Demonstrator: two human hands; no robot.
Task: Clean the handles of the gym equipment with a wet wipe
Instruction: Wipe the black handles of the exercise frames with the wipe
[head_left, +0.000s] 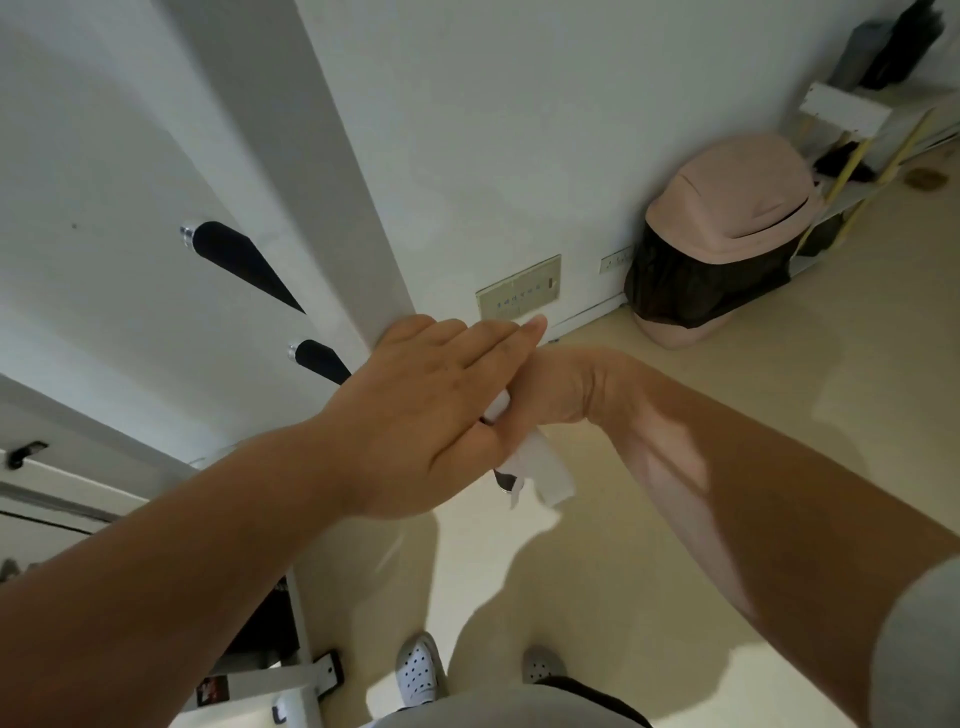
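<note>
At the wall corner (374, 260), the flat, straight-fingered left hand (415, 410) covers the right hand (563, 384), which grips a white wet wipe (548, 470) round a black handle (503, 479).

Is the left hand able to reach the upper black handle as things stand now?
Probably yes. The left hand is open and holds nothing, and nothing stands between it and the upper black handle, up to its left.
</note>
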